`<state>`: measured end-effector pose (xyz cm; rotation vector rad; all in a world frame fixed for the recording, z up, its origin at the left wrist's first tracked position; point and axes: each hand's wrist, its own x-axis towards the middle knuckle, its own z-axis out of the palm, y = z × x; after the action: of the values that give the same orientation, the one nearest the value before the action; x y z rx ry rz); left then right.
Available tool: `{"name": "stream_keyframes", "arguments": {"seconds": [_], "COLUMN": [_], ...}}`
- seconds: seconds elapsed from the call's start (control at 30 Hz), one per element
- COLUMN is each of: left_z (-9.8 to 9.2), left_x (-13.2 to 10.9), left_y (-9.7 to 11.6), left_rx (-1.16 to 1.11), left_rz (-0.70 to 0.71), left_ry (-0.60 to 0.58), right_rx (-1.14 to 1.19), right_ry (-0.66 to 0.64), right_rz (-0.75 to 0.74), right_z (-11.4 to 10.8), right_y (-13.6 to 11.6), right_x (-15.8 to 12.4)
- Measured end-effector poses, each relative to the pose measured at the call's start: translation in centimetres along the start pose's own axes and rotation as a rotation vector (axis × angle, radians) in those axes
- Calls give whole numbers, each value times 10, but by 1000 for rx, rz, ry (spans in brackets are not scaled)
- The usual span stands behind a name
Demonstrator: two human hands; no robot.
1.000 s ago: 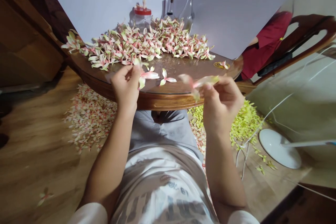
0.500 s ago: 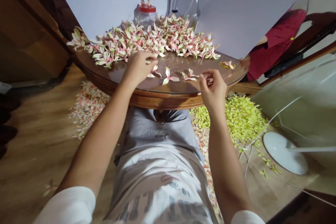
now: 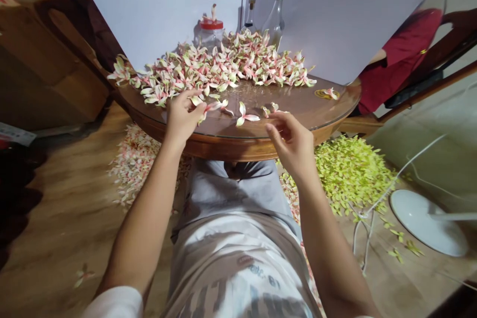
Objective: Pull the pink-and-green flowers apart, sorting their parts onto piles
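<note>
My left hand (image 3: 181,117) is over the front left of the round table, thumb and fingers closed around a pink-and-white flower (image 3: 202,118) whose petals stick out past the thumb. Just right of it, another such flower (image 3: 222,105) lies on the glass top. A three-petalled flower (image 3: 244,115) rests alone between my hands. My right hand (image 3: 294,141) is at the table's front edge, fingers bent and thumb apart from the index finger, with nothing visible between them. Right beyond its fingertips lies a small flower (image 3: 274,108), partly covered by the hand.
A heap of pink-and-white flowers (image 3: 208,67) covers the table's back, before a red-lidded jar (image 3: 211,35) and two bottles (image 3: 274,22). Rubber bands (image 3: 322,94) lie at right. Yellow-green flowers (image 3: 350,171) and a white round base (image 3: 425,218) with cords are on the floor.
My left hand has drawn back toward the left and nearer me, with a flower in it. My right hand has shifted slightly left, and its thumb and index finger have parted. The view has shifted a little.
</note>
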<state>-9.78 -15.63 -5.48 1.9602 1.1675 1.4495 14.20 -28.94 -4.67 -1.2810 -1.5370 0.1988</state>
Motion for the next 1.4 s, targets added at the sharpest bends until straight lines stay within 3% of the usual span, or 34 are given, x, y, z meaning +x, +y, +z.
{"name": "stream_keyframes", "arguments": {"seconds": [0.07, 0.17, 0.27, 0.5, 0.67, 0.87, 0.97, 1.07, 1.2, 1.33, 1.4], "left_z": [0, 7, 13, 12, 13, 7, 3, 1, 5, 10, 12], "left_x": [-25, -59, -75, -79, -87, -91, -89, -88, -90, -92, -93], "left_y": [28, 69, 90, 94, 99, 113, 119, 122, 122, 121, 121], "left_rx": [-143, -120, -93, -132, -189, -154, -61, 3, -10, 82, 72], "left_rz": [24, 110, 139, 119, 74, 140, 301, 441, 473, 545, 577], "left_ry": [-12, -28, -9, -36, -99, -140, -113, -110, -134, -34, -43], "right_rx": [69, 108, 11, -117, -111, 11, 111, 317, 559, 640, 658], "right_ry": [-100, -197, -236, -262, -146, -63, -108, -130, -85, -84, -118], "right_rz": [-31, -117, -184, -294, -375, -331, -250, -77, 91, 141, 144], "right_z": [3, 7, 5, -6, -5, -9, -12, -12, -7, -2, -1], "right_y": [-9, -25, -37, -39, -27, -33, -37, -38, -38, -37, -36], "right_x": [-1, -4, -8, -16, -21, -24, -24, -24, -27, -31, -33]}}
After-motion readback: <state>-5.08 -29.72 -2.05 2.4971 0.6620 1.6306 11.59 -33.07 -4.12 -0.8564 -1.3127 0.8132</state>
